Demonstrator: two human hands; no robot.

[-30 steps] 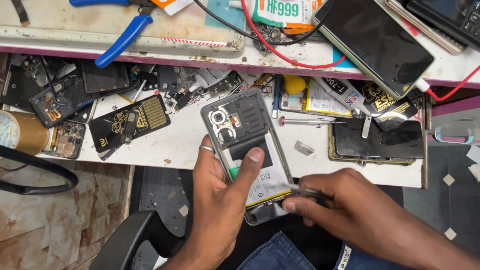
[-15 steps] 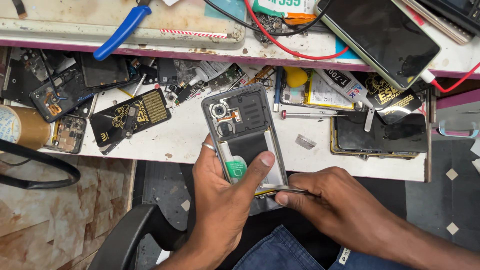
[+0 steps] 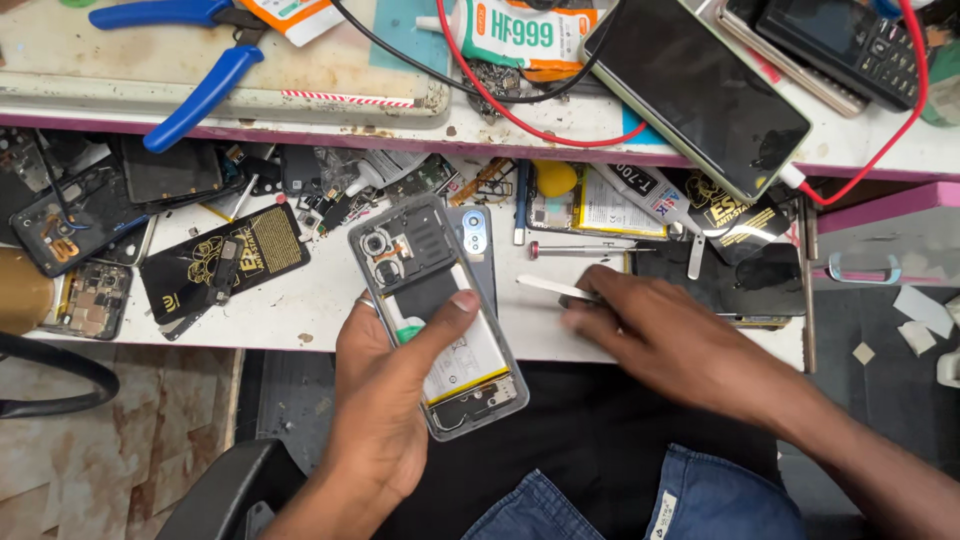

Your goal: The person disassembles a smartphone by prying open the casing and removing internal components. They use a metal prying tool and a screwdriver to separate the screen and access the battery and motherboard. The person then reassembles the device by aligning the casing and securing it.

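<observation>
1. Left hand point(image 3: 385, 395) gripped the opened phone point(image 3: 437, 315) from below, thumb laid across its exposed battery; the phone overhung the worktop point(image 3: 310, 310) front edge, tilted, camera end on the surface.
2. Right hand point(image 3: 660, 335) lay flat near the worktop edge, fingers pinching a thin flat pry tool point(image 3: 555, 288), its tip pointing left toward the phone, a narrow gap between them.
3. Bare white strip between phone and right hand was the only open room.
4. Just behind: screwdriver point(image 3: 580, 249), loose battery point(image 3: 618, 212), dark screen panel point(image 3: 745, 280) touching the right fingers' far side.
5. Left of the phone: black anti-static bag point(image 3: 225, 270), gutted phone frames point(image 3: 70, 225).
6. Raised shelf: blue pliers point(image 3: 200, 85), glue tube point(image 3: 525, 35), large black-screened phone point(image 3: 700, 90) overhanging its lip, red cable point(image 3: 520, 115).
</observation>
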